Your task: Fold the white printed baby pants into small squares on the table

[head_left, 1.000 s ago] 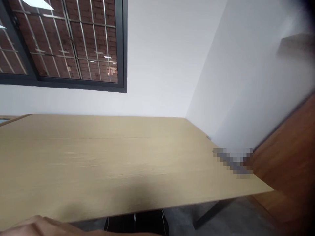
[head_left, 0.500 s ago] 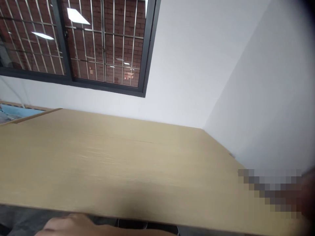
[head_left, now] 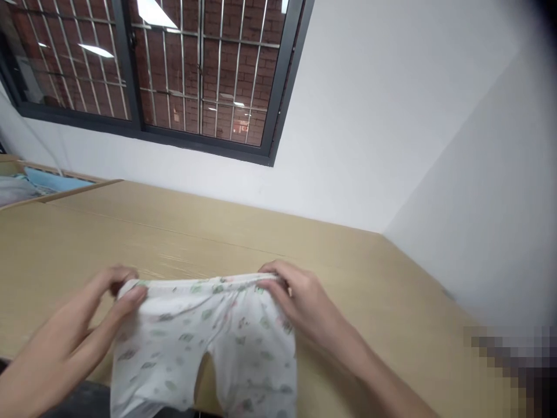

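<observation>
A small pair of white pants [head_left: 174, 342] printed with green leaves and grey and pink figures hangs stretched between my hands, above the table's front part. My left hand [head_left: 115, 296] pinches the left end of the waistband, thumb on the near side. At the waistband's right end, my right hand [head_left: 291, 290] grips the cloth between thumb and fingers. The legs drop toward me past the table's front edge, and their lower ends are cut off by the bottom of the view.
A light wood table [head_left: 339, 261] runs back to the white wall [head_left: 374, 104]. A dark-framed, barred window [head_left: 204, 75] is above it. At the far left, a wooden tray [head_left: 102, 184] holds blue and pale cloth. A blurred patch covers the lower right corner.
The pants and both hands have come up into view over the table; before, only one hand and forearm showed at the bottom edge. The camera view has shifted slightly.
</observation>
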{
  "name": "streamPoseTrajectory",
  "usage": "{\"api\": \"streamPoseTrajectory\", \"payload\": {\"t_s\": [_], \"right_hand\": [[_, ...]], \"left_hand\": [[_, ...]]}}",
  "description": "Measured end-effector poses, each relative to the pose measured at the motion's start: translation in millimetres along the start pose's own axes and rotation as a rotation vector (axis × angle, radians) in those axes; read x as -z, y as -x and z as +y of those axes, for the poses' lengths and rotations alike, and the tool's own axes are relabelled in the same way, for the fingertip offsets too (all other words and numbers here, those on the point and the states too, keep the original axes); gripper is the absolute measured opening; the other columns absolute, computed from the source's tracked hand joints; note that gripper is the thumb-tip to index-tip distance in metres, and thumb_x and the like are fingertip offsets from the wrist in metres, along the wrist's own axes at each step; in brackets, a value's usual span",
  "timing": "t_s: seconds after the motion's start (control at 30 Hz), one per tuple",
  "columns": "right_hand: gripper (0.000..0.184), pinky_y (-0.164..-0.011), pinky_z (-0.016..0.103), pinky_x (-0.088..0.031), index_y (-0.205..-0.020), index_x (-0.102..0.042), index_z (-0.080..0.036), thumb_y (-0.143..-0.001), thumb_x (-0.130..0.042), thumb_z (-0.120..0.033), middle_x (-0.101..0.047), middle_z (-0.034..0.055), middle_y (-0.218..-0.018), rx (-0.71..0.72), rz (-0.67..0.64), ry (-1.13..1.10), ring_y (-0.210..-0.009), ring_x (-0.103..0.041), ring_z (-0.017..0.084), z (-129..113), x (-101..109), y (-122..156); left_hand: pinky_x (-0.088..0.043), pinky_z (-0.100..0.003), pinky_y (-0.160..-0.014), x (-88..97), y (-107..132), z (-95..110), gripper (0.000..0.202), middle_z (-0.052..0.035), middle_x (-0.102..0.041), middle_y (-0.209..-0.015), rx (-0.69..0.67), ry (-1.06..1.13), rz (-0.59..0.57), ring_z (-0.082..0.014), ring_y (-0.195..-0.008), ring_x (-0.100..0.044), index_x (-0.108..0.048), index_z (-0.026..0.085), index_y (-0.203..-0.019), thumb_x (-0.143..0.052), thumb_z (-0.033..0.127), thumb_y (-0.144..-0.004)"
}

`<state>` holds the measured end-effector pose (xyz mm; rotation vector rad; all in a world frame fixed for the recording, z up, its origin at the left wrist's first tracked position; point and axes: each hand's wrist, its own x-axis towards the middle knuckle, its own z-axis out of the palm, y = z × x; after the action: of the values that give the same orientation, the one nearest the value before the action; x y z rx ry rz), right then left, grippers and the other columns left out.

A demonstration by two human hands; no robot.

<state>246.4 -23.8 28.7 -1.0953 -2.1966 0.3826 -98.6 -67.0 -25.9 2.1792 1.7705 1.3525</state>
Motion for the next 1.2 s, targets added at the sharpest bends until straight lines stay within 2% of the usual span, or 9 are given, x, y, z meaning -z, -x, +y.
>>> {"api": "streamPoseTrajectory", "payload": {"t_s": [0.1, 0.2, 0.3, 0.4, 0.53, 0.67, 0.83, 1.07, 1.2], "right_hand": [[0.025, -0.087, 0.035, -0.049, -0.111, -0.067, -0.022, -0.104, -0.043, -0.024, -0.068, 0.0080, -0.107, 0.022, 0.030, 0.096, -0.099, -0.063, 0.021, 34.6, 23.5, -12.3], [0.026, -0.086, 0.035, -0.048, -0.110, -0.068, -0.021, -0.101, -0.044, -0.020, -0.067, 0.0085, -0.107, -0.067, 0.005, 0.149, -0.100, -0.063, 0.022, 83.8, 23.3, -28.7], [0.022, -0.085, 0.032, -0.047, -0.103, -0.067, -0.019, -0.096, -0.047, -0.013, -0.069, 0.0074, -0.104, -0.173, 0.006, 0.175, -0.098, -0.063, 0.021, 141.8, 2.5, -47.6], [0.017, -0.080, 0.029, -0.047, -0.097, -0.064, -0.018, -0.092, -0.050, -0.010, -0.069, 0.0056, -0.095, -0.278, 0.011, 0.202, -0.090, -0.063, 0.019, 195.4, -24.8, -63.1], [0.027, -0.084, 0.029, -0.045, -0.099, -0.063, -0.017, -0.092, -0.041, -0.003, -0.065, 0.0108, -0.104, -0.319, 0.051, 0.256, -0.098, -0.060, 0.020, 248.4, -53.3, -74.8], [0.032, -0.090, 0.030, -0.042, -0.107, -0.064, -0.016, -0.092, -0.040, -0.001, -0.063, 0.0122, -0.111, -0.321, 0.036, 0.314, -0.106, -0.057, 0.021, 282.5, -70.5, -84.4], [0.033, -0.094, 0.033, -0.038, -0.109, -0.065, -0.017, -0.091, -0.042, -0.001, -0.064, 0.0118, -0.110, -0.313, 0.041, 0.397, -0.109, -0.054, 0.024, 301.7, -78.7, -94.4], [0.027, -0.091, 0.030, -0.039, -0.103, -0.063, -0.017, -0.095, -0.042, -0.003, -0.065, 0.0107, -0.110, -0.178, 0.036, 0.415, -0.105, -0.057, 0.022, 312.6, -71.8, -94.7], [0.026, -0.087, 0.029, -0.041, -0.104, -0.060, -0.018, -0.095, -0.041, -0.004, -0.066, 0.0095, -0.109, -0.147, 0.009, 0.376, -0.101, -0.059, 0.020, 319.4, -70.8, -89.7]], "left_hand": [[-0.048, -0.034, -0.061, -40.7, -52.8, 8.9, 0.034, 0.0010, -0.063, -0.081, -0.064, -0.018, -0.062, -0.0222, -0.072, -0.060, -0.054, 0.031, -0.090, -0.040, 0.061, -0.095], [-0.042, -0.034, -0.065, -96.4, -96.8, 4.6, 0.035, 0.0009, -0.059, -0.075, -0.078, -0.068, -0.130, -0.0203, -0.068, -0.056, -0.050, 0.026, -0.082, -0.035, 0.053, -0.099], [-0.041, -0.034, -0.072, -157.6, -123.2, -14.7, 0.030, -0.0007, -0.059, -0.079, -0.098, -0.074, -0.203, -0.0200, -0.074, -0.056, -0.049, 0.024, -0.082, -0.034, 0.042, -0.101], [-0.044, -0.034, -0.078, -211.2, -138.1, -37.0, 0.025, -0.0030, -0.060, -0.083, -0.083, -0.085, -0.244, -0.0202, -0.083, -0.058, -0.052, 0.022, -0.080, -0.040, 0.033, -0.099], [-0.050, -0.033, -0.076, -260.4, -153.6, -55.8, 0.025, -0.0019, -0.062, -0.082, 0.016, -0.109, -0.268, -0.0170, -0.080, -0.061, -0.059, 0.017, -0.084, -0.051, 0.034, -0.100], [-0.055, -0.040, -0.086, -291.0, -164.7, -64.4, 0.026, -0.0048, -0.066, -0.104, 0.091, -0.132, -0.273, -0.0185, -0.095, -0.064, -0.064, 0.016, -0.103, -0.060, 0.040, -0.097], [-0.056, -0.043, -0.090, -315.3, -167.4, -77.4, 0.029, -0.0072, -0.065, -0.115, 0.116, -0.119, -0.282, -0.0207, -0.102, -0.065, -0.063, 0.017, -0.114, -0.061, 0.040, -0.097], [-0.057, -0.038, -0.082, -319.5, -177.1, -100.2, 0.025, -0.0043, -0.068, -0.102, 0.005, -0.048, -0.246, -0.0170, -0.089, -0.066, -0.065, 0.015, -0.105, -0.061, 0.039, -0.097], [-0.056, -0.038, -0.084, -322.7, -180.6, -106.4, 0.026, -0.0032, -0.067, -0.096, -0.058, -0.036, -0.201, -0.0167, -0.088, -0.065, -0.065, 0.015, -0.099, -0.059, 0.040, -0.098]]}}
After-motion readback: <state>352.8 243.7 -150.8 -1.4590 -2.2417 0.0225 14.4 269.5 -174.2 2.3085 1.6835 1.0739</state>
